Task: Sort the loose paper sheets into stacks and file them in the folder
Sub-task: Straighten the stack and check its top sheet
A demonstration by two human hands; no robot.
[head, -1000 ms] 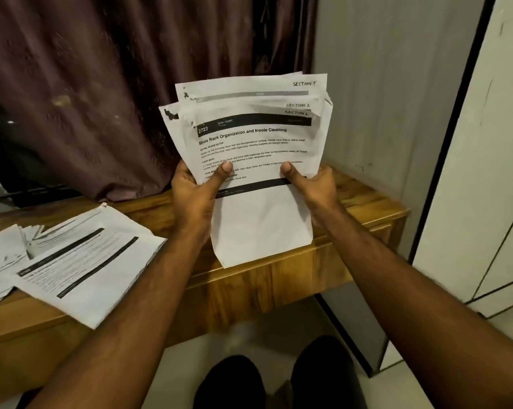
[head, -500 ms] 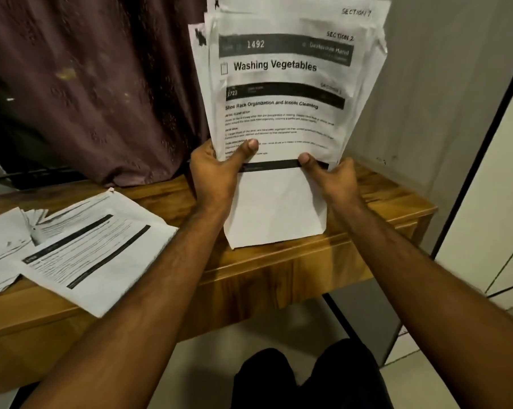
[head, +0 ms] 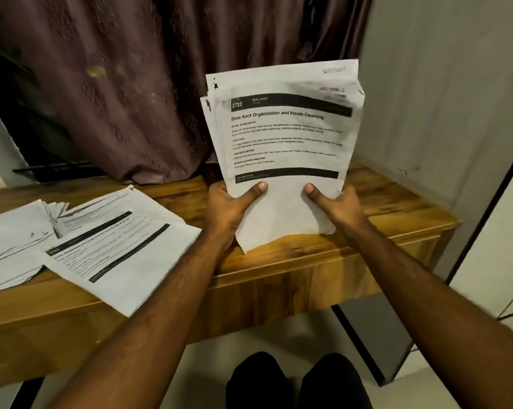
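Note:
I hold a stack of printed sheets [head: 284, 134] upright, its bottom edge standing on the wooden table [head: 382, 208]. The front sheet is headed "Shoe Rack Organization and Insole Cleaning". My left hand [head: 231, 211] grips the stack's lower left side, thumb on the front. My right hand [head: 334, 205] grips the lower right side the same way. More loose sheets [head: 113, 246] lie flat on the table to the left, over a fanned pile [head: 10, 246]. No folder is in view.
A dark curtain [head: 149, 84] hangs behind the table. A grey wall [head: 444, 84] and a white cabinet door [head: 500, 231] stand to the right. The table's front edge runs across the frame, with my knees [head: 296, 382] below it.
The stack has come down from its raised position and its bottom edge now meets the table. The back sheets have slid down level, hiding the "Washing Vegetables" page.

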